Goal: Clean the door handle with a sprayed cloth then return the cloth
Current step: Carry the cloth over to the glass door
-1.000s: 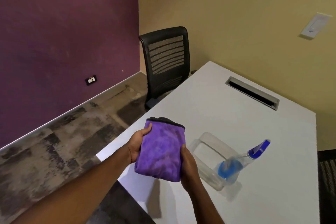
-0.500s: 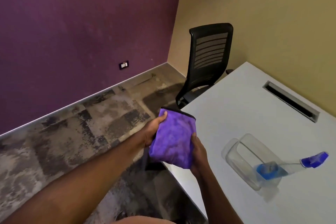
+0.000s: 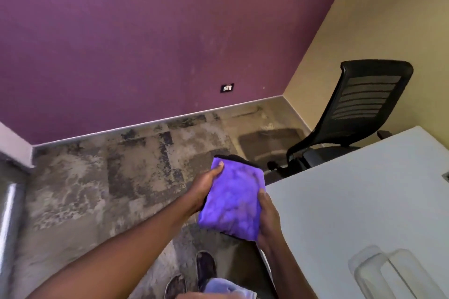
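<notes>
A folded purple cloth [image 3: 232, 198] with a black edge is held upright between both hands, just off the left corner of the white table [image 3: 359, 192]. My left hand [image 3: 205, 185] grips its left side, thumb on the top corner. My right hand [image 3: 268, 218] clasps its lower right edge. A blurred metallic bar [image 3: 8, 221] at the far left edge may be part of the door; no door handle can be made out. The spray bottle is out of view.
A clear plastic container [image 3: 386, 272] sits on the table at the lower right. A black mesh office chair [image 3: 357, 114] stands at the table's far side by the beige wall. Patchy carpet [image 3: 97, 184] stretches to the purple wall. My shoes [image 3: 205, 266] show below.
The view has swung left, away from the table. The spray bottle has left the frame and the cloth, still in both hands, now hangs past the table's corner over the carpet.
</notes>
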Available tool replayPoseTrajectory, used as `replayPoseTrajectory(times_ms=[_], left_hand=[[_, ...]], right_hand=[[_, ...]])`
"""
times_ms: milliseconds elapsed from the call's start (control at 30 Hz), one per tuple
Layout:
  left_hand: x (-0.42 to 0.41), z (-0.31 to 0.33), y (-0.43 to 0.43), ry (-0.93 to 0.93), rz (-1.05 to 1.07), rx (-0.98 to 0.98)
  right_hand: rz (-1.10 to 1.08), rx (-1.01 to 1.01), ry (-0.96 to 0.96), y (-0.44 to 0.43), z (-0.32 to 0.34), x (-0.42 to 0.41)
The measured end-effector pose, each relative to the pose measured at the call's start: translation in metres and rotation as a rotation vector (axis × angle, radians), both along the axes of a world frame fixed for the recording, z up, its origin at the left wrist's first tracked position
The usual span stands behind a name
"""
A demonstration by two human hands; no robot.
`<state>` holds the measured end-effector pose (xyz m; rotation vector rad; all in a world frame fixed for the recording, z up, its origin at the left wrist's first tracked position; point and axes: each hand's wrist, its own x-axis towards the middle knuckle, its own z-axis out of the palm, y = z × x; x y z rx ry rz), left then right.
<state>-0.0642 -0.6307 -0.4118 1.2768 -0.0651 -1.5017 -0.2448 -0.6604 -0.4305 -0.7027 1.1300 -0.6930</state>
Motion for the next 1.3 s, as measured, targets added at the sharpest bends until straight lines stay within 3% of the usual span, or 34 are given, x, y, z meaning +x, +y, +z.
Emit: replayPoseTrajectory(times_ms=[133,367,500,767,900,1300], left_hand=[[0.025,0.002,0.015,-0.090,0.189,0.001],[0.062,0.007,0.038,-0.211,0.475,0.042],[0.077,0.009,0.054,-0.276,0.623,0.047],[0.097,0.028,0.097,-0.270,0.825,0.119],[0.108,0.038,0.119,-0.262,0.892,0.158],[0.142,0.052,0.202,-0.134,1.039,0.113]], right_hand=[[0.112,0.057,-0.003,-0.009,0.000,0.037],[0.401,-0.073,-0.078,-0.034,-0.008,0.097],[0.524,0.067,-0.150,-0.037,0.001,0.127],[0.803,0.478,-0.318,-0.015,0.029,0.178],[0.947,0.520,-0.405,-0.001,0.034,0.203],[1.178,0.554,-0.383,0.070,0.034,0.267]])
